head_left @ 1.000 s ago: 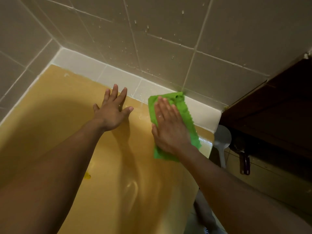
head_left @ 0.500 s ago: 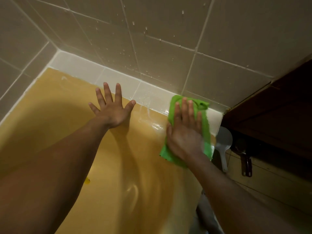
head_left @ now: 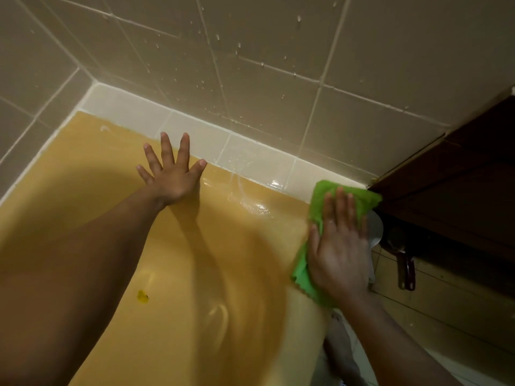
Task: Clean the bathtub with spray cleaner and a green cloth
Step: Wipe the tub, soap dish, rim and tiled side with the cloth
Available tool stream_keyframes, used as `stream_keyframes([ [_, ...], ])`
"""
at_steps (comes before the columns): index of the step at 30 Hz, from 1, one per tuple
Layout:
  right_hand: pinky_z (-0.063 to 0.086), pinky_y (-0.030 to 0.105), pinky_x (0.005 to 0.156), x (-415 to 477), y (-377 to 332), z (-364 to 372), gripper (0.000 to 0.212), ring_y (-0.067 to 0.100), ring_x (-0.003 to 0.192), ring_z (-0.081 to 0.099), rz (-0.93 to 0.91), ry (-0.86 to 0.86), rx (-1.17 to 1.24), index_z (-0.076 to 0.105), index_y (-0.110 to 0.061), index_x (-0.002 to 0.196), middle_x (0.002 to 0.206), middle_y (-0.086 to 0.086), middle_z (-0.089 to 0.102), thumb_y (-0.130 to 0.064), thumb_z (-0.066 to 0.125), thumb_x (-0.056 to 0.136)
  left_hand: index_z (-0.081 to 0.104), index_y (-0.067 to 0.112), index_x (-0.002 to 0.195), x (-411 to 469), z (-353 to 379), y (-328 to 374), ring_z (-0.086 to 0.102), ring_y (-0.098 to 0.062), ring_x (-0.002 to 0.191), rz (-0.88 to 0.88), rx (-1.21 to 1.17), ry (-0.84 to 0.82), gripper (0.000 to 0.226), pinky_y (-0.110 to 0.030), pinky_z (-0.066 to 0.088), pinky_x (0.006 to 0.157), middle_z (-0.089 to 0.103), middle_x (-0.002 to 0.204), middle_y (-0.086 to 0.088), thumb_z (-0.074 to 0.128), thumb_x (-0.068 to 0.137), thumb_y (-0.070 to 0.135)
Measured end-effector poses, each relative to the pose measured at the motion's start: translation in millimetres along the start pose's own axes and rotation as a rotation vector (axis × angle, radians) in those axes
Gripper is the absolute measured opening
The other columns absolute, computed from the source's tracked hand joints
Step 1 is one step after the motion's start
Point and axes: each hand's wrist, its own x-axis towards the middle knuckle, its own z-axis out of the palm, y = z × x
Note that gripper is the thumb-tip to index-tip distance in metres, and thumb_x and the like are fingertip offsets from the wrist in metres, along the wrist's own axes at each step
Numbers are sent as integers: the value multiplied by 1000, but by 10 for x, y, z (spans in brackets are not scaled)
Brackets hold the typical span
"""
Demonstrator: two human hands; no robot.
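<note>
Sliding rightward since the earlier frame, the green cloth (head_left: 317,197) is now lying at the right end of the yellow bathtub (head_left: 237,274), its top edge lapping onto the white tile ledge (head_left: 195,135), just beside the dark wooden cabinet (head_left: 446,190). The right hand (head_left: 340,246) is pressing it flat, fingers straight, curling round nothing. The left hand (head_left: 172,176) is bracing on the tub's far rim, fingers splayed wide, holding nothing. Droplets are clinging to the beige wall tiles (head_left: 264,87).

the right hand (head_left: 340,246) hides most of the green cloth (head_left: 320,196), and the bathtub (head_left: 223,246) runs off the bottom edge.
</note>
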Motion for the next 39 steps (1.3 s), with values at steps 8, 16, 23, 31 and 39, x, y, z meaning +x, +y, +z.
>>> stream_keyframes([
  [8, -4, 58, 124, 374, -701, 86, 75, 30, 155, -20, 52, -28, -44, -6, -8, 161, 169, 13, -16, -50, 20, 106, -20, 44, 158, 8, 31, 10, -40, -37, 147, 8, -7, 20, 75, -67, -19, 115, -40, 163, 1, 20, 101, 71],
  [16, 4, 53, 126, 133, -621, 135, 68, 18, 156, -15, -412, -147, -89, -1, -23, 164, 171, -1, -9, -51, 22, 106, -21, 47, 157, 34, -39, -107, -39, -34, 148, 87, 14, 25, 79, -69, -21, 113, -39, 163, 4, 19, 95, 77],
  [23, 1, 47, 128, 260, -328, -3, 66, 13, 156, -13, -189, -48, -14, 4, -23, 164, 171, -4, -6, -50, 19, 105, -15, 51, 158, 66, -61, -233, -37, -29, 150, 123, 10, 67, 72, -68, -21, 113, -34, 165, 11, 19, 98, 73],
  [31, 9, 50, 127, 1066, -1184, 121, 64, 19, 158, 2, -501, -63, -51, 16, -20, 163, 171, 3, 9, -47, 27, 106, -11, 51, 158, 172, -39, -291, -35, -26, 151, 131, 10, 161, 60, -69, -23, 111, -30, 166, 14, 18, 106, 60],
  [39, -5, 31, 126, 813, -703, 21, 57, 8, 156, 5, -776, -222, -12, 23, -30, 162, 170, -9, 14, -46, 29, 107, -4, 47, 161, 329, -174, -506, -25, -23, 155, 120, 28, 229, 59, -62, -16, 118, -20, 170, 14, 16, 107, 59],
])
